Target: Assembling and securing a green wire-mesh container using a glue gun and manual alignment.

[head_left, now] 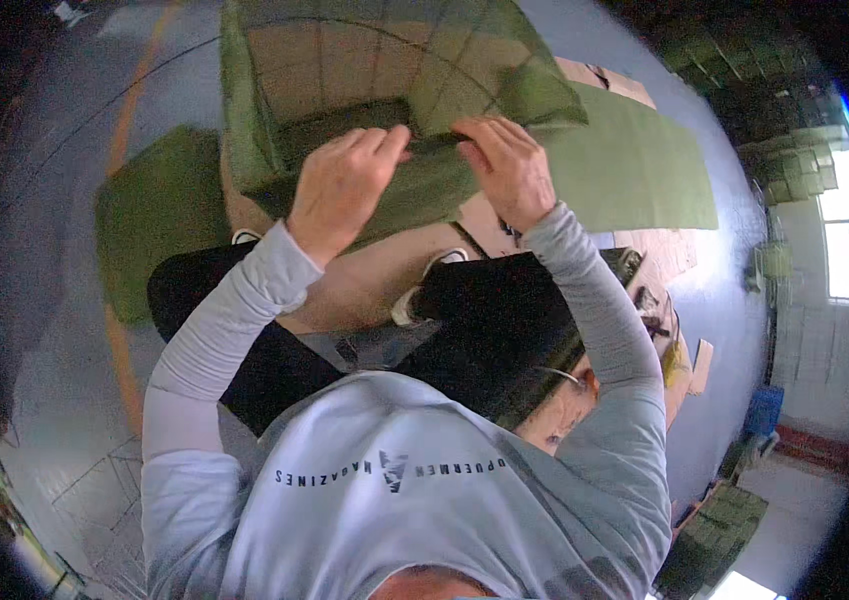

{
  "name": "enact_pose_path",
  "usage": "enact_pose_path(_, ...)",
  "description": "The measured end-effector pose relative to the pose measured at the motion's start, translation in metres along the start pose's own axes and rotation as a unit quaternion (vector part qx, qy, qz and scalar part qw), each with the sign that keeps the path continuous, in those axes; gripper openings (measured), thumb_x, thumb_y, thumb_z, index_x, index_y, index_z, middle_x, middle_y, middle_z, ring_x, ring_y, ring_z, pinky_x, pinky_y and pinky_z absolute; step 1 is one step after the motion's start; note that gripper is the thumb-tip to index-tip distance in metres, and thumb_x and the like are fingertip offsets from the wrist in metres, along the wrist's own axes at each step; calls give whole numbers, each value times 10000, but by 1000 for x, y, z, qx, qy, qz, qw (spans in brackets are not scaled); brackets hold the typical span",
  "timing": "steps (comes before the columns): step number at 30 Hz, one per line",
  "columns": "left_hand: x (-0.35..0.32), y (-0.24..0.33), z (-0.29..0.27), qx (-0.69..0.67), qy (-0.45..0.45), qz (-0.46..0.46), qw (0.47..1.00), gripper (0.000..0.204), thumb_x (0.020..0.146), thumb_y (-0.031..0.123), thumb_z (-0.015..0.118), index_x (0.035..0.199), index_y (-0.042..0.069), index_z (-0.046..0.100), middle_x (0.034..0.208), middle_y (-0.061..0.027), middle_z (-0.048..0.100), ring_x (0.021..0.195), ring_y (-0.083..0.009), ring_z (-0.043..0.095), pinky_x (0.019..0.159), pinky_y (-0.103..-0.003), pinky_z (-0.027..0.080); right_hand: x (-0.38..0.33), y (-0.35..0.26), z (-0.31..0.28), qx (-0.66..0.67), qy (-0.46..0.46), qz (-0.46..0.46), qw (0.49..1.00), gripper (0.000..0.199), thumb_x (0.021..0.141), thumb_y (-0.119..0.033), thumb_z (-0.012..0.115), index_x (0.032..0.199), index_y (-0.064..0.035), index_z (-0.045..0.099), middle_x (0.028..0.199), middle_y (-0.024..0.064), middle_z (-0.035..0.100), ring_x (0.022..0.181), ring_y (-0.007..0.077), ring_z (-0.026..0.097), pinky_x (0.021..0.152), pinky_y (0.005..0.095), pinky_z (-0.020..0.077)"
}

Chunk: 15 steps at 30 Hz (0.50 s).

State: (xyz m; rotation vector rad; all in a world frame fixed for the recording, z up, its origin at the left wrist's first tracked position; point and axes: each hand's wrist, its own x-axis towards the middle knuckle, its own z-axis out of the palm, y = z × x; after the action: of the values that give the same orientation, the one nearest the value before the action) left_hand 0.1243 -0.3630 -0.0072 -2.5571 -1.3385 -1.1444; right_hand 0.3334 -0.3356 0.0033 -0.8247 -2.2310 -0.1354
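Both hands are raised in front of me at the near side of a green, see-through mesh sheet (464, 60) with a grid of dark lines showing in it. My left hand (344, 185) is closed, its fingers curled toward me at the mesh's near edge. A short way to the right, my right hand (511, 172) pinches the same edge between thumb and fingers. The fingertips are partly hidden. A darker green fold (399, 190) of the mesh hangs below and between the hands, over my knees.
Brown cardboard (354, 285) lies under my feet. More green sheets lie at left (164, 215) and right (634, 165). Tools (652, 312) and a yellow item (677, 365) rest beside my right leg. A blue crate (764, 410) and stacked green bundles (714, 535) stand farther right.
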Motion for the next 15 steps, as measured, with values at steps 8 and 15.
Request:
enact_pose_path(8, 22, 11, 14, 10, -57, -45, 997, 114, 857, 153, 528, 815, 55, 567, 701, -128, 631, 646, -300, 635, 544, -401, 488, 13, 27, 0, -16, -98, 112, 989, 73, 772, -163, 662, 796, -95, 666, 740, 112, 651, 700, 300, 635, 609, 396, 489)
enact_pose_path(15, 36, 74, 59, -68, 59, -11, 996, 97, 772, 122, 526, 739, 36, 556, 654, -162, 581, 621, -351, 605, 547, -457, 478, 13, 104, -23, -77, -402, 237, 881, 211, 753, -296, 595, 887, -180, 709, 891, 113, 676, 850, 323, 636, 751, 425, 503)
